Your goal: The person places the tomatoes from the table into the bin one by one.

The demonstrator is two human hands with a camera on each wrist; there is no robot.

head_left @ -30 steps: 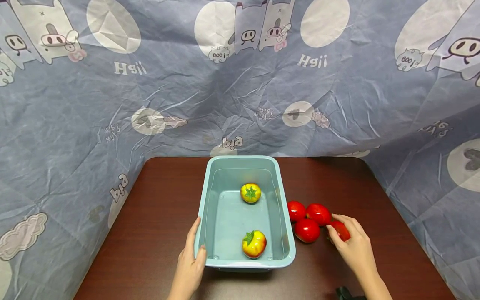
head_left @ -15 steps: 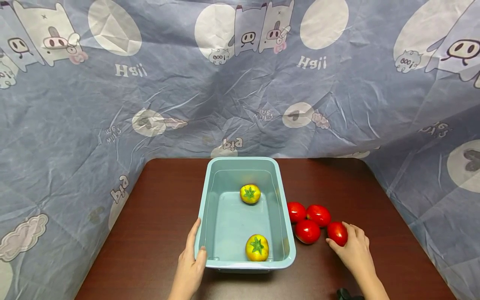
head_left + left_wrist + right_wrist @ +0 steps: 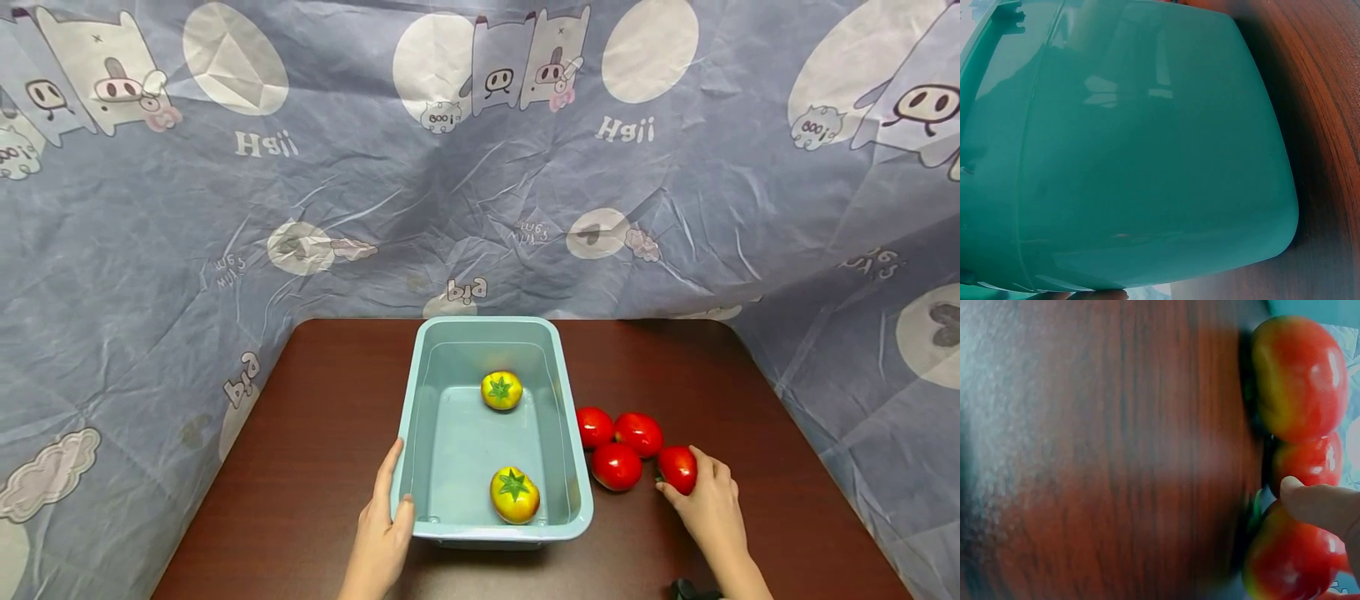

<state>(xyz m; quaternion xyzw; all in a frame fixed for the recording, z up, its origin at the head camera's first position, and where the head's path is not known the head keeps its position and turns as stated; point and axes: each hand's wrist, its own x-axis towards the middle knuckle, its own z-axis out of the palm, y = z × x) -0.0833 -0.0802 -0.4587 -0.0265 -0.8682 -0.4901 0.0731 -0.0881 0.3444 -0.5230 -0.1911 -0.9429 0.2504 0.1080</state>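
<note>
In the head view my left hand (image 3: 381,533) grips the front left corner of a light blue plastic bin (image 3: 495,532), thumb at the rim and a finger along the side. The left wrist view is filled by the bin's outer wall (image 3: 1147,156), with fingertips (image 3: 1110,295) at the bottom edge. To the right of the bin, my right hand (image 3: 711,504) holds a red tomato (image 3: 677,469) between thumb and fingers, low at the table. The right wrist view shows the thumb (image 3: 1319,503) against this tomato; the other fingers are mostly hidden.
Between the bin and my right hand sit three more red tomatoes (image 3: 617,467), close together. Inside the bin lie two tomatoes, yellow with green leaf tops, one at the back (image 3: 501,390) and one near the front (image 3: 514,496). A printed cloth (image 3: 465,192) hangs behind the dark wooden table (image 3: 315,467).
The front tomato in the bin has rolled a little to the right, its green top now facing up. My right hand has moved slightly lower with its grip around the red tomato. The left hand stays put.
</note>
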